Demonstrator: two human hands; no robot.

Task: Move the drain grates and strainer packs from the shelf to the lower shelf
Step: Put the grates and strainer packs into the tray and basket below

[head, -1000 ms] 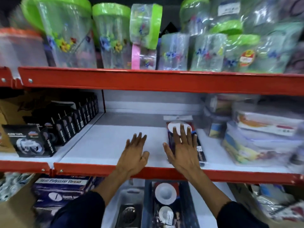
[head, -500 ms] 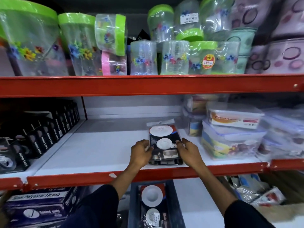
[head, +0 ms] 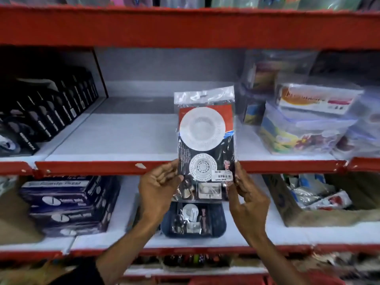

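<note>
I hold a strainer pack [head: 205, 140] upright in front of the middle shelf [head: 115, 138]. It is a clear plastic bag with a red and black card and two white round strainers. My left hand [head: 159, 186] grips its lower left edge and my right hand [head: 244, 194] grips its lower right edge. Below it, on the lower shelf [head: 255, 233], a dark blue basket [head: 218, 221] holds more strainer packs [head: 190, 219].
Black boxed goods [head: 47, 116] line the middle shelf's left side. Clear food containers [head: 308, 124] are stacked on its right. On the lower shelf, dark blue thread boxes [head: 67, 204] sit left and a cardboard box [head: 329, 204] of packets sits right. Red shelf rails [head: 185, 27] cross the view.
Both hands closed on the strainer pack lying on the middle shelf, then lifted it off and tipped it upright in front of the shelf edge. The camera has tilted down.
</note>
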